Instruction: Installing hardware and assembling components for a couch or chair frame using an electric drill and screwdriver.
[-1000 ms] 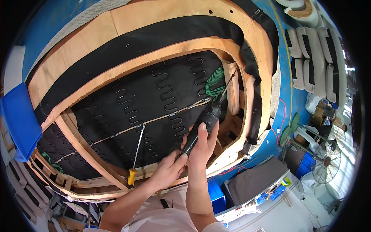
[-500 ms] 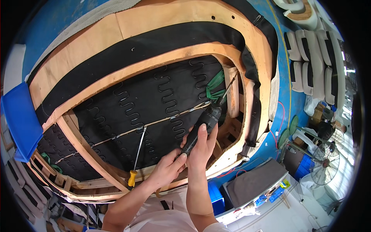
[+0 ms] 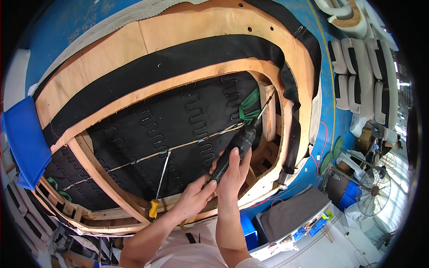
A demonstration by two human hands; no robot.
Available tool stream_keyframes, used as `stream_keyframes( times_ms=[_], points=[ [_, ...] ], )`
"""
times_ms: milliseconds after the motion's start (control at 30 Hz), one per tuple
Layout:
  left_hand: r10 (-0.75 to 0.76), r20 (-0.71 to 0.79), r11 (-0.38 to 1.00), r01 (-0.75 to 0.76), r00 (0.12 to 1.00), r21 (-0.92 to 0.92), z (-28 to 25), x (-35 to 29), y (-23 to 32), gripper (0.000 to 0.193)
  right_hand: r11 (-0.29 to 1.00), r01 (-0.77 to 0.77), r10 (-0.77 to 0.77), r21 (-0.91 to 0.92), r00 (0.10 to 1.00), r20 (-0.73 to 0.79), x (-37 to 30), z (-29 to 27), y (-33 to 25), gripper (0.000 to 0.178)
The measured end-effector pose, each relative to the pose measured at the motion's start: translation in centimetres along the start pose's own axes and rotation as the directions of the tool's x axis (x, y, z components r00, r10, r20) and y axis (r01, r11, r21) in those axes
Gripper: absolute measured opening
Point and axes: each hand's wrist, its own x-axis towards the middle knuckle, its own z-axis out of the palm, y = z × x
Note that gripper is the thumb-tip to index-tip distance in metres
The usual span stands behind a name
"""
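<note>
Both my hands grip a black power screwdriver (image 3: 237, 149) with a long thin bit. My left hand (image 3: 195, 196) is closed around its rear end, and my right hand (image 3: 233, 174) wraps its body just ahead. The bit slants up and right; its tip meets or lies close to an upright wooden block (image 3: 268, 111) inside a curved wooden sofa frame (image 3: 103, 123). Beside the block hangs a green webbing strap (image 3: 250, 105). Zigzag metal springs (image 3: 194, 109) cross black cloth, joined by a long thin rod (image 3: 145, 156). Left of my hands, a yellow-handled screwdriver (image 3: 154, 208) leans with its tip by the rod.
A blue plastic tray (image 3: 27, 143) sits at the frame's left end. Black cloth strips (image 3: 292, 129) hang loose along the right side. Beyond are a dark-topped bench (image 3: 292, 214), a standing fan (image 3: 374, 191), stacked grey cushions (image 3: 359, 78) and a red hose (image 3: 324, 138) on blue floor.
The sofa frame sits slightly lower in the picture. Both hands keep their hold on the power screwdriver, its bit still directed at the wooden block.
</note>
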Motion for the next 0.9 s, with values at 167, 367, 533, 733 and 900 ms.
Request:
stream_keyframes(
  times_ms=[167,367,533,733,900],
  points=[
    [0.019,-0.01,1.0,-0.018,1.0,0.006,-0.04,-0.26,0.03,0.034,1.0,0.003,-0.003,0.005,1.0,-0.006,-0.27,0.02,0.24,0.029],
    [0.012,-0.01,1.0,-0.012,1.0,0.007,0.0,-0.24,-0.17,0.034,1.0,0.0,0.0,0.0,1.0,-0.011,-0.25,-0.13,0.26,0.031],
    [-0.015,-0.013,1.0,0.015,1.0,0.004,-0.01,-0.19,-0.5,0.033,1.0,-0.016,0.016,0.008,1.0,0.001,-0.35,-0.28,0.31,0.032],
    [0.0,-0.012,1.0,0.0,1.0,-0.004,0.08,-0.28,-0.53,0.034,1.0,-0.011,0.011,-0.009,1.0,0.0,-0.36,-0.44,0.47,0.031],
    [0.009,-0.011,1.0,-0.009,1.0,-0.001,0.07,-0.25,-0.82,0.035,1.0,-0.013,0.013,-0.003,1.0,-0.005,-0.44,-0.53,0.41,0.029]
  ],
)
